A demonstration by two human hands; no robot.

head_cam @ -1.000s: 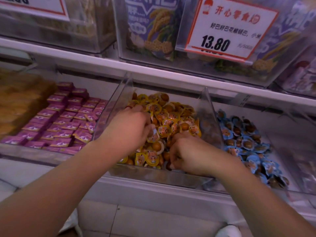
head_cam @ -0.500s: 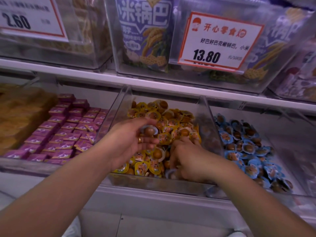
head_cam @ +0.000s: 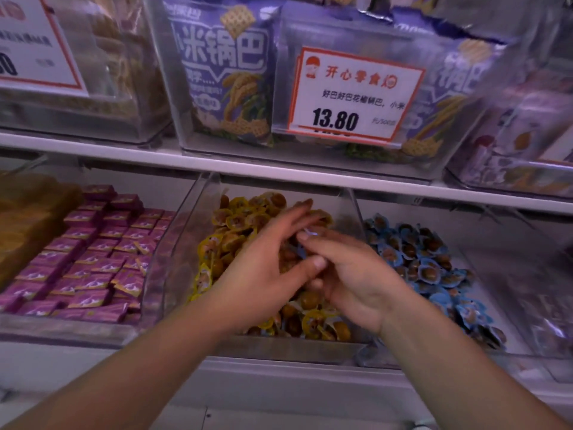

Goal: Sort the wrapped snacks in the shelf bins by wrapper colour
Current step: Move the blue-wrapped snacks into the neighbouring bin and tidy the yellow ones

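A white shelf board [head_cam: 279, 169] runs across the middle of the frame, with clear bins above and below it. On the upper level, at top centre, a clear bin holds purple snack bags [head_cam: 223, 76], and a white, red-edged price card [head_cam: 353, 94] reading 13.80 hangs on its front. A second price card [head_cam: 34, 45] sits at upper left, cut off by the frame edge.

Below the shelf board, three groups of wrapped snacks lie side by side. At left, rows of pink-purple rectangular packets [head_cam: 90, 259] fill one section. In the centre, a clear bin [head_cam: 183, 243] with slanted walls holds round yellow-wrapped snacks [head_cam: 235, 221]. At right, blue-wrapped snacks [head_cam: 418, 256] of the same round shape fill the neighbouring section.

Two bare forearms reach up from the bottom of the frame and meet over the yellow bin. The left hand [head_cam: 266, 274] is spread, fingers loosely extended, its thumb pressing toward the right hand. The right hand [head_cam: 356, 274] is curled, its fingertips [head_cam: 310, 240] touching those of the left. Between the two sets of fingertips, just above centre, a small pale-blue wrapped piece [head_cam: 311, 233] shows, pinched where the hands meet; which hand bears it cannot be told, as the area is blurred. More yellow snacks lie directly beneath both palms.
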